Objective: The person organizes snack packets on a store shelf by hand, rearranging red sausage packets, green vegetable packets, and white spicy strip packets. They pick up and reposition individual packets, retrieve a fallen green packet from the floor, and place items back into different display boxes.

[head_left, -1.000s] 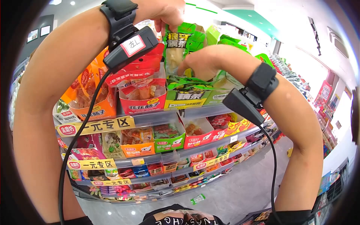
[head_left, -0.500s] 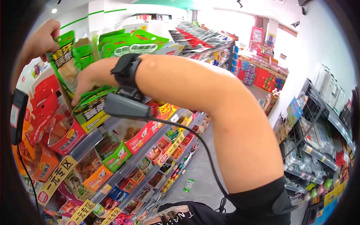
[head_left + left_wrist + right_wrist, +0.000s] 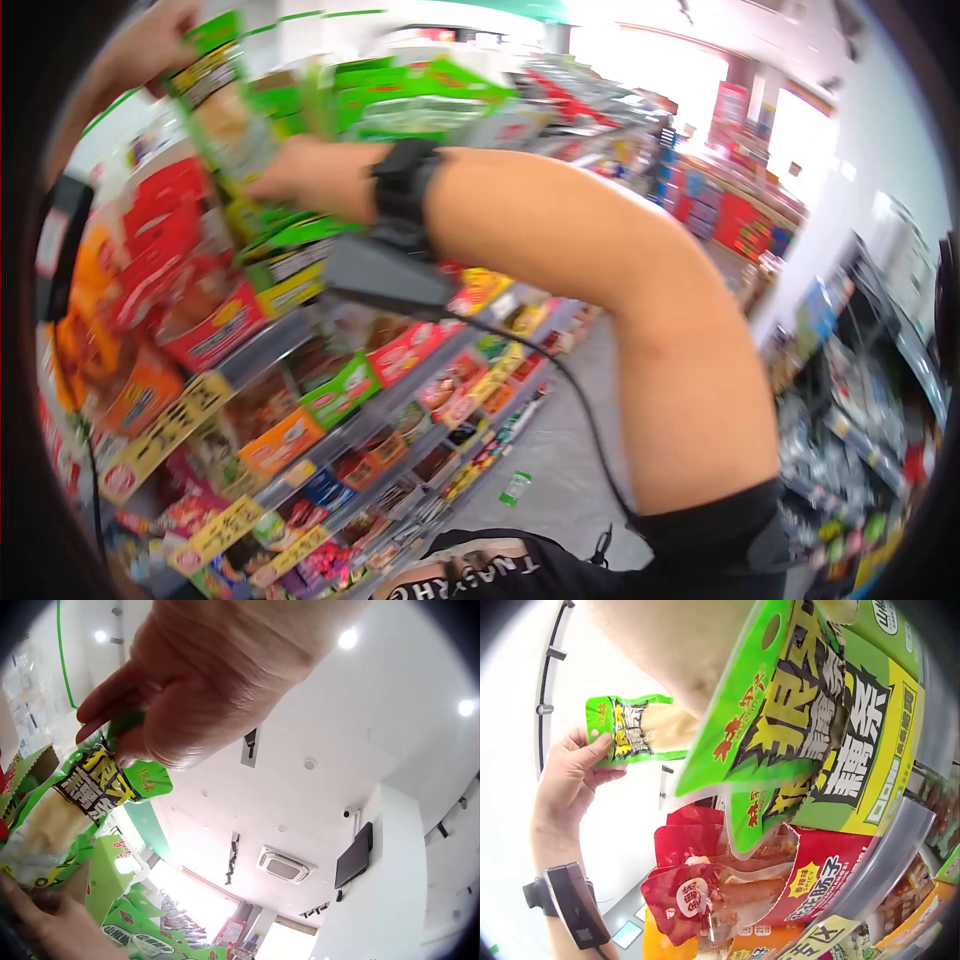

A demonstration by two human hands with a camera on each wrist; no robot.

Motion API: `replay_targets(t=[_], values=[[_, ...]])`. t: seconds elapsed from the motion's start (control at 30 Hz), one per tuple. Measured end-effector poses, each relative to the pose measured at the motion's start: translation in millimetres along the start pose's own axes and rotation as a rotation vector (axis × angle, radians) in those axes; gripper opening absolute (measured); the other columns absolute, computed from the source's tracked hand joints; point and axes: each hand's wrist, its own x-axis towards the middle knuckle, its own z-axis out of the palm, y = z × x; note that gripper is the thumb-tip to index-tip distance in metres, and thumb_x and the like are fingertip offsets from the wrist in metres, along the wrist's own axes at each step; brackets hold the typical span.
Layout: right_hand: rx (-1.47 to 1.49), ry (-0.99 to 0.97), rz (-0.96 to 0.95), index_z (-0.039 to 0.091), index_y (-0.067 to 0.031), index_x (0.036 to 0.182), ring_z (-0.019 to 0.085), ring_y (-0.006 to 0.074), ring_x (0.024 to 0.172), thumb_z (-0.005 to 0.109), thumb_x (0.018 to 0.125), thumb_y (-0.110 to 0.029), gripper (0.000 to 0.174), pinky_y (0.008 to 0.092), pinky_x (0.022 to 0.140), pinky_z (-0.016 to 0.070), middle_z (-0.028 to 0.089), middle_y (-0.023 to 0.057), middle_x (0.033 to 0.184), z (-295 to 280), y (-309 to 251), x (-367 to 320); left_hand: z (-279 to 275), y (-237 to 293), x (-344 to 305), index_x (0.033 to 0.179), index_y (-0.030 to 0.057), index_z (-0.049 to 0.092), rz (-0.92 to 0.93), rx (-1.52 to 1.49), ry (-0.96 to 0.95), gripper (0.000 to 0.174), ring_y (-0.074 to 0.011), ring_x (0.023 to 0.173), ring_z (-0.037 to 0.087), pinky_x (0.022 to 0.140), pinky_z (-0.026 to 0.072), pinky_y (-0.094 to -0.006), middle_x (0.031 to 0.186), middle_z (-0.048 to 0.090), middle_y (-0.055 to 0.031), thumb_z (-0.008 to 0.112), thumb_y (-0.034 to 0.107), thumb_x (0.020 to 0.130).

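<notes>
My left hand pinches the top edge of a green snack packet, which hangs tilted above the shelf's display boxes. Pale strips show through its clear window in the left wrist view. My right hand is at the packet's lower end, just over a green-and-yellow box of like packets. In the right wrist view, standing green packets hide its fingers. From the left wrist view, right fingers lie right by the packet's bottom; I cannot tell whether they grip it.
Red packets in a red box stand beside the green box. Lower shelf tiers carry several boxes of small snacks. A green wrapper lies on the floor. Another rack stands at the right, and a cable runs from my right wrist device.
The head view has swung to the right, so the shelf now sits tilted at the left. My left hand keeps hold of the packet, and my right hand stays by its lower end.
</notes>
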Motion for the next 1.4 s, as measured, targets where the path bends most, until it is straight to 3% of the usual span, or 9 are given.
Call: replay_targets(t=[0.03,0.13,0.2,0.43,0.57,0.7,1.0,1.17,1.4], values=[[0.153,0.031,0.249,0.056,-0.0059,0.105,0.058,0.0261,0.068,0.054,0.077,-0.008,0.028,0.0340,0.061,0.0470,0.060,0.0138,0.081,-3.6,-9.1,5.6,-1.5,-0.2,-5.1,0.081,0.0066,0.045,0.103,-0.056,0.009,0.018,-0.0127,0.049,0.052,0.033,0.0421,-0.0235,0.069,0.045,-0.0039,0.056,0.014,0.069],[0.602,0.008,0.991,0.060,-0.0003,0.091,0.055,0.0203,0.054,0.067,0.075,-0.024,0.029,0.0346,0.047,0.0431,0.060,0.0104,0.070,-14.7,-30.0,25.9,-13.3,24.5,-14.0,0.088,-0.0066,0.053,-0.147,-0.140,-0.008,0.023,-0.0198,0.059,0.061,0.049,0.0513,-0.0303,0.073,0.061,-0.0147,0.061,0.009,0.073],[0.670,0.047,1.087,0.062,0.0000,0.087,0.053,0.0173,0.049,0.073,0.070,-0.032,0.038,0.0313,0.041,0.0401,0.060,0.0099,0.067,-19.5,-34.3,26.8,-20.4,23.7,-16.3,0.090,-0.0063,0.051,-0.159,-0.143,0.006,0.019,-0.0205,0.059,0.062,0.048,0.0518,-0.0306,0.074,0.061,-0.0150,0.057,0.006,0.077],[1.007,0.196,1.091,0.060,-0.0002,0.100,0.059,0.0189,0.075,0.075,0.069,-0.031,0.046,0.0276,0.052,0.0477,0.060,0.0158,0.092,-17.6,-35.2,21.1,-27.2,20.8,-28.8,0.095,-0.0092,0.053,-0.209,-0.160,-0.026,0.022,-0.0223,0.062,0.064,0.048,0.0527,-0.0303,0.080,0.062,-0.0189,0.054,0.004,0.079],[1.119,0.317,1.114,0.059,-0.0008,0.095,0.059,0.0173,0.069,0.075,0.068,-0.031,0.044,0.0255,0.050,0.0468,0.061,0.0118,0.085,-27.1,-42.7,22.1,-19.9,22.3,-32.9,0.096,-0.0100,0.054,-0.225,-0.220,-0.083,0.024,-0.0220,0.063,0.063,0.050,0.0533,-0.0286,0.078,0.063,-0.0173,0.058,0.005,0.077],[0.793,0.234,1.062,0.055,-0.0009,0.087,0.054,0.0127,0.048,0.076,0.067,-0.035,0.045,0.0210,0.040,0.0420,0.059,0.0050,0.069,-30.8,-37.7,19.2,-9.3,28.6,-32.4,0.097,-0.0095,0.058,-0.153,-0.218,-0.173,0.029,-0.0187,0.065,0.062,0.052,0.0534,-0.0283,0.078,0.063,-0.0144,0.065,0.004,0.072],[0.850,0.104,0.875,0.054,0.0015,0.090,0.059,0.0104,0.059,0.073,0.071,-0.034,0.045,0.0191,0.042,0.0439,0.062,0.0082,0.073,-52.3,-41.5,9.1,9.7,71.4,-31.0,0.087,-0.0060,0.059,-0.034,-0.210,-0.341,0.021,-0.0189,0.067,0.061,0.058,0.0528,-0.0285,0.075,0.062,-0.0125,0.066,0.003,0.070],[0.425,-0.067,0.746,0.067,0.0014,0.078,0.056,0.0167,0.066,0.068,0.072,-0.021,0.023,0.0290,0.064,0.0445,0.063,0.0090,0.075,-46.9,-40.3,3.3,16.0,92.6,-41.8,0.082,-0.0020,0.059,0.044,0.019,-0.537,0.016,-0.0194,0.069,0.061,0.059,0.0502,-0.0294,0.072,0.062,-0.0108,0.064,0.006,0.069],[0.193,-0.208,0.640,0.067,-0.0025,0.090,0.057,0.0186,0.075,0.064,0.074,-0.026,0.028,0.0303,0.069,0.0446,0.064,0.0114,0.081,-38.5,-30.8,14.4,39.7,92.9,-24.4,0.079,0.0003,0.055,0.121,0.356,-0.489,0.014,-0.0241,0.064,0.059,0.052,0.0468,-0.0344,0.074,0.060,-0.0147,0.057,0.001,0.064]])
